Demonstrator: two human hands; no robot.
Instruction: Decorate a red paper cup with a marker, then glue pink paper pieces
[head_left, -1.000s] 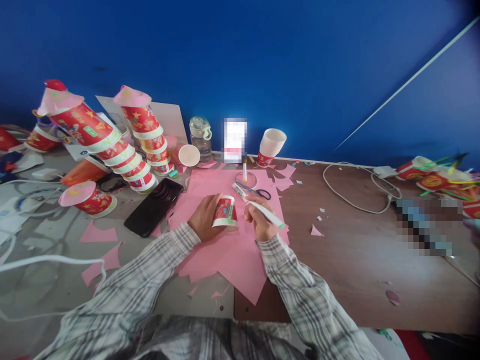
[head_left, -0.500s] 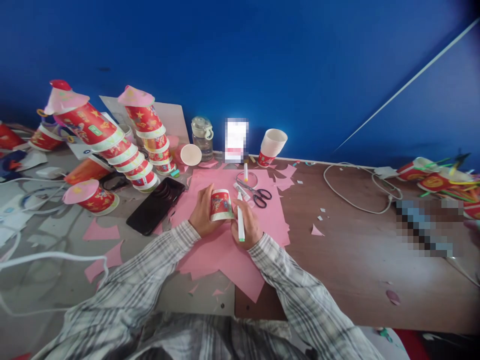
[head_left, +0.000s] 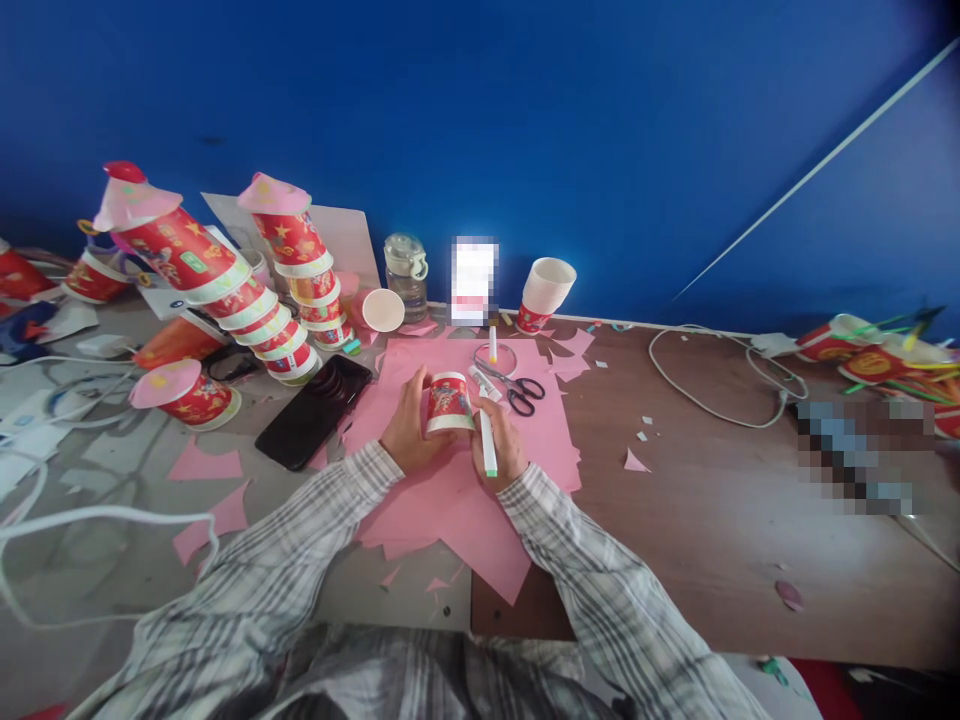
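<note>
My left hand (head_left: 409, 432) is closed around the left side of a red patterned paper cup (head_left: 450, 402), whose white rim faces down toward me. Between the fingers of my right hand (head_left: 504, 450) is a white marker (head_left: 488, 442) with a green end pointing toward me. The marker's other end is by the cup's right side, and those right fingertips are close to the cup; whether they touch it I cannot tell. Under both hands lies pink paper (head_left: 450, 500). Just beyond my right hand are black-handled scissors (head_left: 522, 394) and a roll of clear tape (head_left: 496, 358).
Stacked red cup towers (head_left: 247, 300) with pink cone tops stand at the left. A black phone (head_left: 313, 412) lies beside the paper. At the back are a clear bottle (head_left: 406, 278) and white stacked cups (head_left: 549, 285). A white cable (head_left: 720, 420) curls on the right.
The cup has turned slightly in my left hand, and the green smudge at its right side no longer shows. My right hand and the marker have shifted a little to the right.
</note>
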